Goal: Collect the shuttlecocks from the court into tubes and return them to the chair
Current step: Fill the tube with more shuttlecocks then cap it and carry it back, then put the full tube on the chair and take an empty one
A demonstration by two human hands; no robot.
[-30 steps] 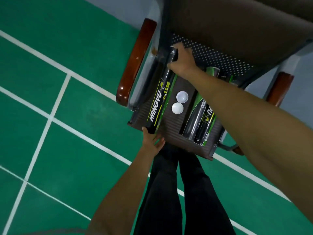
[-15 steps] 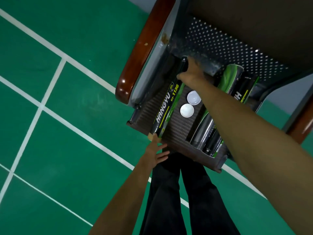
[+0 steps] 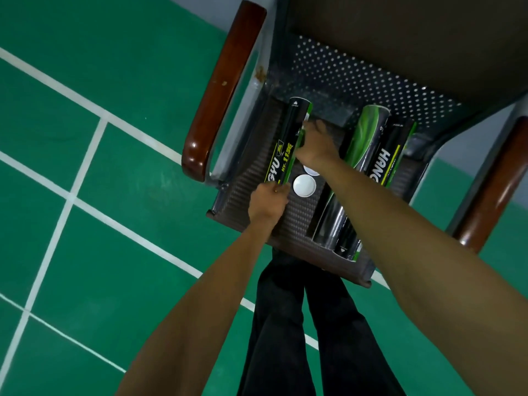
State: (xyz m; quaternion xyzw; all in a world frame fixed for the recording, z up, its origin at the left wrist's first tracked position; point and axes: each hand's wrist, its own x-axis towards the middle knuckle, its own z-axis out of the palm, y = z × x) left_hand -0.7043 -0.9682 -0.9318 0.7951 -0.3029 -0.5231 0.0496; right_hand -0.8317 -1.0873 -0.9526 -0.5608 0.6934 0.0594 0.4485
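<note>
Shuttlecock tube (image 3: 289,138) lies on the chair (image 3: 294,224) seat's left side; left hand (image 3: 267,202) grips its near end, right hand (image 3: 315,147) curls round its middle.

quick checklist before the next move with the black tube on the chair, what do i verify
1. Grip of the left hand on the near end of the black tube: ok.
2. Grip of the right hand at mid-tube: ok.
3. Tube inside the front edge of the chair seat: ok.
4. Tube's far end capped: cannot tell.
5. The white caps put away: not ok, two lie loose on the seat, one partly under the right wrist.
6. The green tube apart from the held tube: ok.
</note>
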